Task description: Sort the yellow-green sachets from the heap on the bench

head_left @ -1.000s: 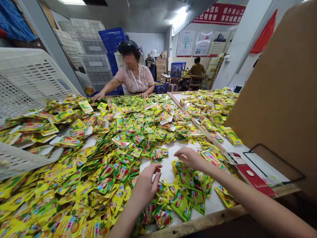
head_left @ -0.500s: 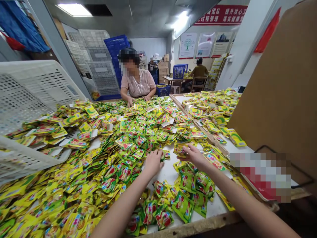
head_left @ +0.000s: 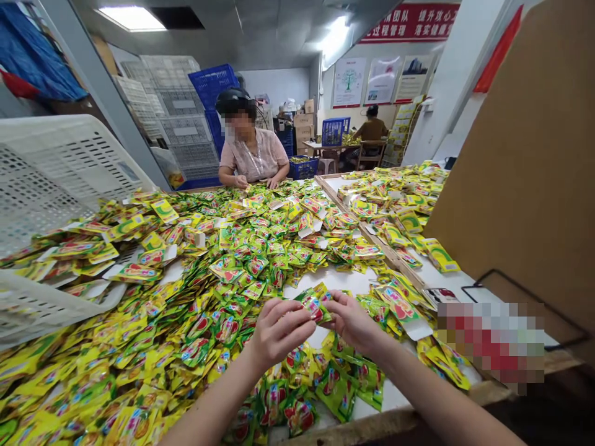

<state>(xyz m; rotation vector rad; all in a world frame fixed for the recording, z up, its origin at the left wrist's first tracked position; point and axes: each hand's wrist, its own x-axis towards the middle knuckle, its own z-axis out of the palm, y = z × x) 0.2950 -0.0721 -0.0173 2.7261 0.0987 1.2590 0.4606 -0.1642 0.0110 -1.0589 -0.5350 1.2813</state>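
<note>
Left hand (head_left: pixel 281 331) and right hand (head_left: pixel 356 322) each close their grip on a side of one green packet (head_left: pixel 315 305), probably to steady it. The packet is above the desk (head_left: pixel 346 282), whose bare patch likely leaves working room beside the heap (head_left: pixel 274 244).

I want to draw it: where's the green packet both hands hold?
The green packet is in the head view, below and slightly right of centre, between the left hand and the right hand.
</note>
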